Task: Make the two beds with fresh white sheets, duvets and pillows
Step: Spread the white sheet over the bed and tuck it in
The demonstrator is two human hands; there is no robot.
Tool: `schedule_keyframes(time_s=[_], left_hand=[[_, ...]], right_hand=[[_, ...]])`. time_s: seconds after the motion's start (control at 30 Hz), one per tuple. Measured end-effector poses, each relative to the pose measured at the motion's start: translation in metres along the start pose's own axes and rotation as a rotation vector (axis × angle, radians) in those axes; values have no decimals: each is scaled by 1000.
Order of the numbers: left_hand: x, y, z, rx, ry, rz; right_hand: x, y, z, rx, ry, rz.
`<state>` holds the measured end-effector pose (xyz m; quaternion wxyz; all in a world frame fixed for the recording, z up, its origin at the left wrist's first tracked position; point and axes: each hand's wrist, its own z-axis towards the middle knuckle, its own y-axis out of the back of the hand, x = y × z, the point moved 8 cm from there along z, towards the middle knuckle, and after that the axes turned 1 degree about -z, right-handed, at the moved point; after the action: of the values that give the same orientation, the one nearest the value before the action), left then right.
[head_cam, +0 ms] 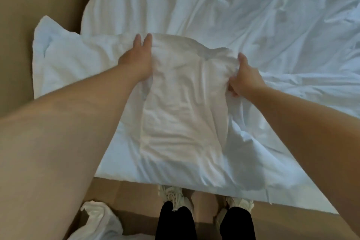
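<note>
A bed covered by a wrinkled white sheet [233,15] fills the upper and right part of the head view. On its near edge lies a white pillow in its case [181,103], lengthwise toward me. My left hand [136,58] lies along the pillow's far left corner with straight fingers, its thumb hidden under the cloth. My right hand [243,78] grips bunched fabric at the pillow's far right side. A second white pillow [64,60] lies to the left, hanging off the bed's corner.
Tan floor [29,6] runs along the bed's left side and in front of it. A crumpled white cloth [97,222] lies on the floor at my lower left. My feet in white shoes [173,195] stand at the bed's near edge.
</note>
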<state>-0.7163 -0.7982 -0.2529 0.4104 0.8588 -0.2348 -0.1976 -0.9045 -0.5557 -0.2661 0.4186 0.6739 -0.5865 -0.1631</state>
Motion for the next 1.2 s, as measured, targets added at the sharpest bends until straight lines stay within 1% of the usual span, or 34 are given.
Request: schedule_keyframes(time_s=[0.03,0.1,0.13,0.17,0.2,0.27,0.3,0.33,0.37,0.43,0.47,0.53,0.57,0.6,0.67,0.7,0.77,0.8,0.87,0.93,1.0,1.03,1.1,1.17,1.2], left_hand=[[-1,-2,13,12,7,34],[-5,-8,25,-17,-20,158],[-7,-9,28,-62,-42,184],[-10,-7,29,-130,-50,168],[-12,1,29,-203,-33,110],[-13,33,33,-406,22,-36],[-13,49,36,-481,35,-107],[-15,57,40,-490,28,-170],[-19,55,46,-426,9,-208],[-35,23,46,-172,-25,-193],[-42,1,38,-71,-38,-136],[-57,-42,9,49,-80,16],[-63,-60,-8,90,-103,89],[-69,-76,-24,127,-128,146],[-84,-99,-52,198,-175,178],[-97,-104,-61,208,-201,157],[-124,-100,-75,172,-253,126],[-154,-101,-83,144,-278,98],[-187,-96,-93,114,-332,91],[-235,-98,-103,69,-381,102],[-289,-98,-105,-12,-414,117],[-319,-99,-103,-40,-425,96],[-385,-103,-94,-76,-441,43],[-444,-109,-78,-92,-425,9],[-467,-113,-68,-81,-397,-2]], right_hand=[[-5,0,12,27,-19,50],[-15,-8,21,119,-51,108],[-21,-10,26,125,-49,104],[-25,-7,29,95,-37,108],[-27,3,35,10,-16,137],[-21,38,48,-238,23,290],[-14,55,53,-326,51,359],[-3,64,57,-357,90,346],[10,65,58,-327,153,260],[25,37,51,-156,291,-15],[20,13,44,-52,317,-102],[-6,-29,19,120,287,-182],[-21,-38,7,148,284,-181],[-38,-35,0,134,262,-147],[-75,-8,-6,49,188,-66],[-96,12,-6,-12,157,-58],[-133,51,-1,-108,53,-57],[-165,79,-2,-147,-27,-60],[-199,107,-1,-192,-142,-28],[-233,137,-3,-268,-160,-36],[-265,162,5,-330,-106,-49],[-284,172,12,-325,-99,-62],[-336,183,30,-216,-152,-108],[-385,181,43,11,-176,-176],[-403,176,48,112,-139,-270]])
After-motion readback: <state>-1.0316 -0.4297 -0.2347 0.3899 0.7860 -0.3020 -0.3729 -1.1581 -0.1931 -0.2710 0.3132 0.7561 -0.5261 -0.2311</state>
